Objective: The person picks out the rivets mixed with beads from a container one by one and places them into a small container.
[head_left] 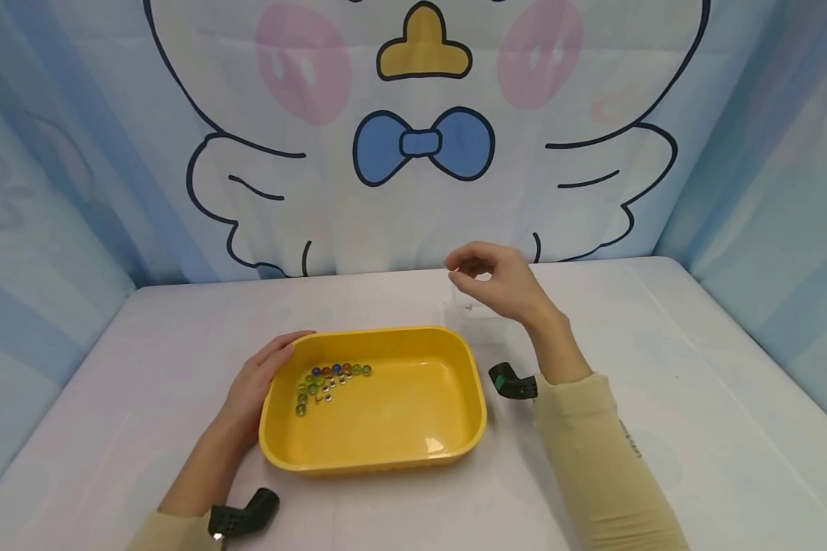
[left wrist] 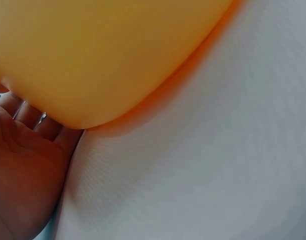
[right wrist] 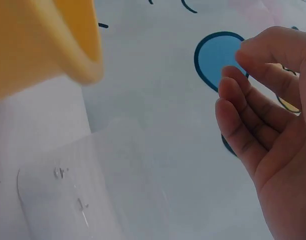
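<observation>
A yellow tray (head_left: pixel 413 413) stands on the table with several glass marbles (head_left: pixel 301 409) gathered toward its back left corner, some green, others blue, red or clear. My left hand (head_left: pixel 255 383) holds the tray's left back corner, fingers along the outer wall and thumb at the rim. In the left wrist view, part of that palm (left wrist: pixel 30 165) shows beside the tray wall. Beyond the tray's right end, my right hand (head_left: pixel 499 279) hangs over a clear plastic box (right wrist: pixel 68 195). Its thumb and forefinger are bent close together, with nothing visible between them.
A white cloth (head_left: pixel 696 398) covers the table. Behind it hangs a curtain (head_left: pixel 420 222) printed with a cartoon figure and blue bow tie. Blue patterned curtains (head_left: pixel 786 229) close off both sides. Black wrist cameras (head_left: pixel 244 514) sit at both cuffs.
</observation>
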Tool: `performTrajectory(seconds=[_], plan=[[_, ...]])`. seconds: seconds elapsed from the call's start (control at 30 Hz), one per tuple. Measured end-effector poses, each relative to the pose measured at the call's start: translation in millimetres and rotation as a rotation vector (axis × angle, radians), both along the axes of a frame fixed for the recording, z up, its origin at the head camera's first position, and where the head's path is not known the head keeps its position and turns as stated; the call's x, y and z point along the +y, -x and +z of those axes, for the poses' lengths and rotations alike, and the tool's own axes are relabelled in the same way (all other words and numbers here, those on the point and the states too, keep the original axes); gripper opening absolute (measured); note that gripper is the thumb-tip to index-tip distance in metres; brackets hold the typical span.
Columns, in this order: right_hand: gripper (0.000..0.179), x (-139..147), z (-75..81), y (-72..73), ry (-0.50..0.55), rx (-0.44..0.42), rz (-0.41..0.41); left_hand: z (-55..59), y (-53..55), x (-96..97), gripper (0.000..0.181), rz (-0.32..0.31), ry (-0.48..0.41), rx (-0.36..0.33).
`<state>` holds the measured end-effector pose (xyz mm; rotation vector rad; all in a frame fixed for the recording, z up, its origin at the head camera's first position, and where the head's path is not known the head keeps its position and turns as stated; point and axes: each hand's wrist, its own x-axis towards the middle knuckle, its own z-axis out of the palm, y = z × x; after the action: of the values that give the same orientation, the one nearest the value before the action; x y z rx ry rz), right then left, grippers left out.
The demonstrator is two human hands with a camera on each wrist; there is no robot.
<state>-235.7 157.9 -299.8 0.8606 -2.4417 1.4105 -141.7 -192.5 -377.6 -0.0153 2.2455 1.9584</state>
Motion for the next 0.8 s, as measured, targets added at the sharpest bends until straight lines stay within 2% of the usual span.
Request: performTrajectory(seconds=[0.27, 0.43, 0.8], plan=[[0.013, -18.8, 8.7, -9.4, 0.036, 0.026, 0.067, 1.1, -0.4, 0.4, 0.049, -0.002, 0.019, -0.003], [0.013, -30.7, 8.2, -11.2, 0.029, 0.037, 0.119, 1.1, -0.4, 0.8, 0.049, -0.005, 0.015, -0.001], [0.014, -49.4, 4.2, -13.7, -0.028, 0.064, 0.158, 1.5, -0.8, 1.7, 0.050, -0.002, -0.004, -0.004]])
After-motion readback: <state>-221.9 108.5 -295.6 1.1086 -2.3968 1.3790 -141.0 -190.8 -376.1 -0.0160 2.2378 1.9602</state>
